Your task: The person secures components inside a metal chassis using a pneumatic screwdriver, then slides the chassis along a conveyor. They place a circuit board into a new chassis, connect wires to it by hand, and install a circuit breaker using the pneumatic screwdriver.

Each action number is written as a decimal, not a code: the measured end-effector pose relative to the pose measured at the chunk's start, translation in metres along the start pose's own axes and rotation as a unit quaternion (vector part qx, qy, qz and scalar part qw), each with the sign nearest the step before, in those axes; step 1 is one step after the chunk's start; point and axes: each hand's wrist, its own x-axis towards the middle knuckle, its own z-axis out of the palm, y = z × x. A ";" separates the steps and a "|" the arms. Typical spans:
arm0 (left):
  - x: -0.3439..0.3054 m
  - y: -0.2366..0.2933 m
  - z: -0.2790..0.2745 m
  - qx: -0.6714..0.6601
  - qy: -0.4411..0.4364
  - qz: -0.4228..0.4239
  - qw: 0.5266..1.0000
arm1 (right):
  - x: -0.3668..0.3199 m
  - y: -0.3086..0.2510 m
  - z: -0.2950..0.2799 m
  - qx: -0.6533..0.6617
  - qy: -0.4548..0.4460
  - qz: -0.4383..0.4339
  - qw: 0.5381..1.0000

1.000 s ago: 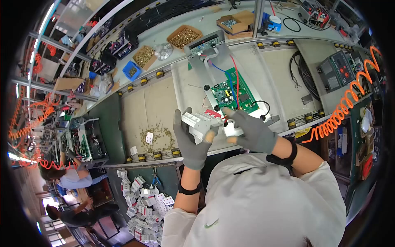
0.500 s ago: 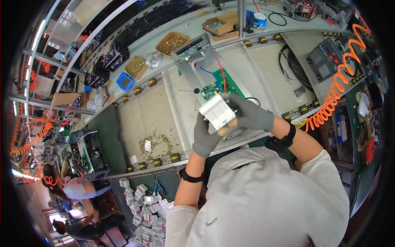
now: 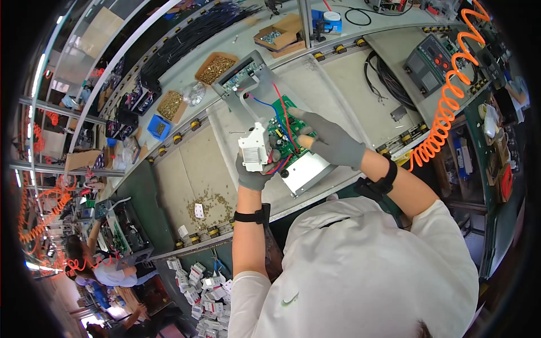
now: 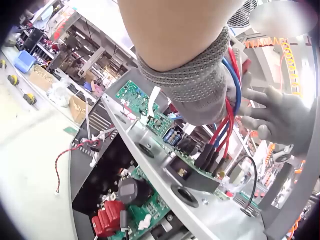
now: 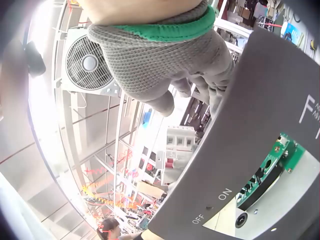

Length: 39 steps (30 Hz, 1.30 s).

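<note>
My gloved left hand (image 3: pixel 252 179) holds a white circuit breaker (image 3: pixel 255 149) upright beside a green circuit board (image 3: pixel 287 127). In the right wrist view the breaker (image 5: pixel 177 142) shows a red toggle. Red and blue wires (image 4: pixel 227 117) run past my left palm into the unit's metal casing (image 4: pixel 155 160). My gloved right hand (image 3: pixel 335 141) is over the far side of the board, fingers spread toward the wires. In the left wrist view my right hand (image 4: pixel 280 110) appears with fingers extended. A grey front panel (image 5: pixel 240 115) marked ON and OFF partly hides its fingertips in the right wrist view.
Scattered brass screws and a small white card (image 3: pixel 199 211) lie on the bench at left. Many breakers (image 3: pixel 208 298) are piled below. Boxes of screws (image 3: pixel 217 67) stand behind. An orange coiled hose (image 3: pixel 445 118) hangs at right, near a grey control box (image 3: pixel 431 59).
The breaker, earlier between both hands, has been turned upright and moved left in my left hand. My right hand has let go of it and lies over the board. The head view has shifted.
</note>
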 end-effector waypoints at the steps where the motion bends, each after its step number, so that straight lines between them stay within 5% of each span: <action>1: 0.001 0.000 0.004 0.021 -0.036 -0.008 0.999 | 0.005 -0.007 0.001 0.001 0.001 0.001 1.000; 4: 0.007 0.006 0.016 0.239 0.099 -0.037 0.965 | 0.017 -0.025 0.004 0.036 -0.039 0.033 0.998; 9: 0.008 0.002 0.028 0.345 0.090 -0.052 0.933 | 0.024 -0.035 -0.001 0.036 -0.004 0.048 0.998; 11: 0.008 0.001 0.028 0.516 0.042 0.042 0.854 | 0.026 -0.033 -0.002 0.021 0.004 0.045 0.999; 13: 0.006 0.000 0.064 0.519 0.048 0.004 0.853 | 0.026 -0.036 -0.003 0.003 0.011 0.041 0.999; 17: 0.014 -0.047 0.100 0.672 0.195 0.170 0.694 | 0.018 -0.064 -0.012 0.022 -0.016 0.054 0.998; 19: 0.024 -0.073 0.101 0.767 0.290 0.239 0.519 | 0.012 -0.064 -0.004 0.004 -0.030 0.076 0.997; 20: 0.028 -0.077 0.101 0.766 0.293 0.241 0.520 | 0.008 -0.055 0.006 -0.081 0.050 0.041 0.995; 22: 0.035 -0.080 0.102 0.675 0.246 0.242 0.652 | 0.004 -0.048 0.014 -0.160 0.143 0.005 0.977; 23: 0.032 -0.076 0.096 0.674 0.245 0.244 0.653 | 0.005 -0.045 0.012 -0.161 0.142 0.004 0.977; 25: 0.018 -0.060 0.085 0.806 0.120 0.241 0.528 | 0.009 -0.034 0.004 0.047 0.135 0.047 0.989; 26: 0.010 -0.056 0.089 0.739 0.109 0.198 0.635 | 0.013 -0.023 0.005 0.058 0.145 0.041 0.987; 27: 0.005 -0.052 0.088 0.739 0.111 0.199 0.633 | 0.014 -0.026 0.003 0.059 0.143 0.040 0.987; 29: -0.006 -0.045 0.085 0.672 0.102 0.163 0.715 | 0.013 -0.036 0.000 0.037 0.112 0.044 0.992; 33: -0.010 -0.037 0.079 0.648 0.119 0.188 0.728 | 0.016 -0.028 0.002 0.091 0.027 -0.020 0.995; 36: -0.007 -0.042 0.078 0.653 0.085 0.205 0.724 | 0.017 -0.009 -0.002 0.370 -0.075 -0.007 0.926; 39: -0.001 -0.046 0.082 0.643 0.096 0.194 0.735 | 0.016 -0.001 -0.016 0.296 -0.105 0.000 0.949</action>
